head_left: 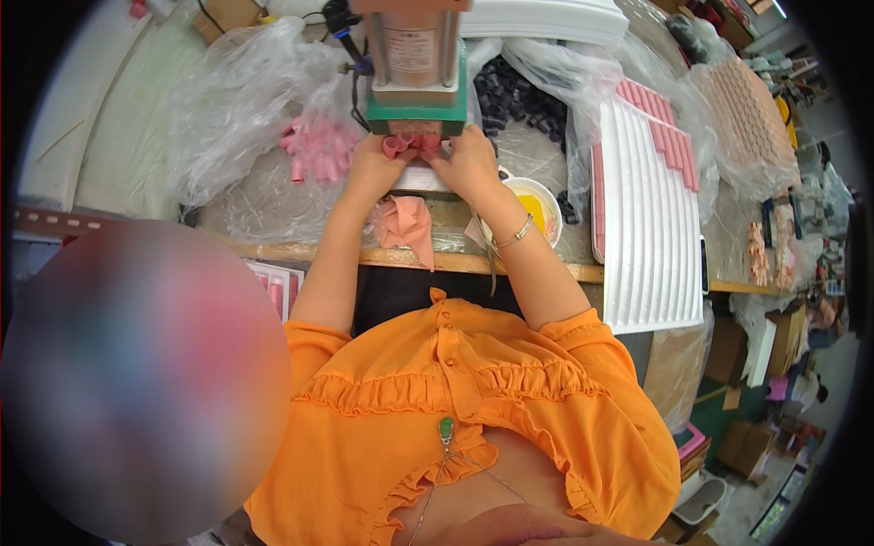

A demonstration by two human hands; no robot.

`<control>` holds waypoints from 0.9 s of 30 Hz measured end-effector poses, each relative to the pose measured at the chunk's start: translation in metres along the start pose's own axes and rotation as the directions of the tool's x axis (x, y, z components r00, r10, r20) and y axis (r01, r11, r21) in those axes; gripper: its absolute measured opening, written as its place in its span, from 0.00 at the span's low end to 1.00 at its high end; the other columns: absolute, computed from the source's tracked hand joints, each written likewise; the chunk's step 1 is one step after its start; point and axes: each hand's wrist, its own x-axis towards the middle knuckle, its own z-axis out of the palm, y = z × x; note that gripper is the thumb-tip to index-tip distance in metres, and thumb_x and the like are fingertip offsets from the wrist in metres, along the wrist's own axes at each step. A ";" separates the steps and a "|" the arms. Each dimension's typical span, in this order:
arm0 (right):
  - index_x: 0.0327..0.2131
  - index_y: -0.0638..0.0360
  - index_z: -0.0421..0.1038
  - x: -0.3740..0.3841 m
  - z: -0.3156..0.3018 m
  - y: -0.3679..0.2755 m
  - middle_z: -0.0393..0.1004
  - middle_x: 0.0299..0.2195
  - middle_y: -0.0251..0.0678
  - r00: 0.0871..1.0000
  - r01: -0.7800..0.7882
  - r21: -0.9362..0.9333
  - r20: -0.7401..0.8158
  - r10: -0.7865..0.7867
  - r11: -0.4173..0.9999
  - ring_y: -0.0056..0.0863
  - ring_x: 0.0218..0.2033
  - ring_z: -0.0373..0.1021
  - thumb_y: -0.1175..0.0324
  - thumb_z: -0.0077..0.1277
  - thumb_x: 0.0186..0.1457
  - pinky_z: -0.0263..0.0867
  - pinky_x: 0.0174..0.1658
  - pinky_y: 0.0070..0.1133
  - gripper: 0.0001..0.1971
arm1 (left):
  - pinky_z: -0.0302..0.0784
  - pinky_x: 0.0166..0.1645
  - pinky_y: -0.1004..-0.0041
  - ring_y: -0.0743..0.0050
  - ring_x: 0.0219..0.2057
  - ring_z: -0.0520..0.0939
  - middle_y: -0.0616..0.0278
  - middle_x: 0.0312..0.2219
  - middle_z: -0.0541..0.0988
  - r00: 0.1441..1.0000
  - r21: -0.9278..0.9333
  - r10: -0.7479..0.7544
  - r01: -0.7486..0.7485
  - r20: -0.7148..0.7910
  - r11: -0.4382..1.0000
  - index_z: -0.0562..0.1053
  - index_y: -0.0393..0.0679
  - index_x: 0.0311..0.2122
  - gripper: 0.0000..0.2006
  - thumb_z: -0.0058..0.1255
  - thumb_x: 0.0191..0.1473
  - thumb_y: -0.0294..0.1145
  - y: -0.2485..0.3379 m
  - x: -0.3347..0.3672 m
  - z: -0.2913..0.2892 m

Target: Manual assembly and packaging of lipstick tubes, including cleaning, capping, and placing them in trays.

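Note:
Both of my hands are at the base of a bench press with a green block point(417, 116) and a metal cylinder above it. My left hand point(375, 169) is closed around small pink plastic tubes point(397, 146), whose open ends show by the thumb. Opposite it, my right hand point(470, 167) pinches a pink tube point(430, 142) under the press head. The fingertips of both hands are partly hidden by the press and the tubes. Just below the hands lies the pale metal base plate point(421, 179). A salmon-pink cloth point(405, 226) hangs over the table edge.
Loose pink tubes point(319, 150) lie left of the press beside crumpled clear plastic point(255, 100). Black caps point(519, 96) are piled behind on the right. A white bowl point(552, 207) with something yellow stands by my right wrist. A white ridged tray point(646, 227) holds rows of pink tubes.

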 end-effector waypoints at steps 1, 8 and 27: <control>0.33 0.60 0.71 0.004 0.007 0.000 0.73 0.27 0.43 1.000 0.013 0.004 0.004 -0.013 1.000 0.46 0.36 0.69 0.66 0.63 0.42 0.65 0.38 0.37 0.15 | 0.75 0.41 0.72 0.73 0.34 0.80 0.61 0.30 0.80 0.998 -0.021 -0.060 0.060 -0.001 0.998 0.73 0.40 0.43 0.19 0.63 0.43 0.25 -0.003 0.003 0.000; 0.39 0.57 0.73 -0.016 -0.006 -0.014 0.71 0.35 0.41 0.962 0.168 -0.062 -0.208 -0.177 0.984 0.42 0.38 0.69 0.62 0.67 0.39 0.67 0.39 0.33 0.22 | 0.73 0.42 0.73 0.73 0.34 0.78 0.61 0.30 0.78 0.989 -0.033 0.144 -0.145 -0.035 0.989 0.69 0.40 0.39 0.17 0.62 0.42 0.23 0.010 -0.047 -0.050; 0.39 0.63 0.75 -0.067 -0.079 -0.038 0.78 0.31 0.38 0.953 -0.091 0.366 0.303 -0.026 0.926 0.27 0.33 0.73 0.68 0.58 0.52 0.67 0.40 0.23 0.12 | 0.75 0.38 0.68 0.54 0.36 0.82 0.54 0.33 0.79 0.975 0.134 0.123 -0.099 -0.184 0.986 0.71 0.40 0.38 0.12 0.58 0.47 0.22 0.065 -0.188 -0.077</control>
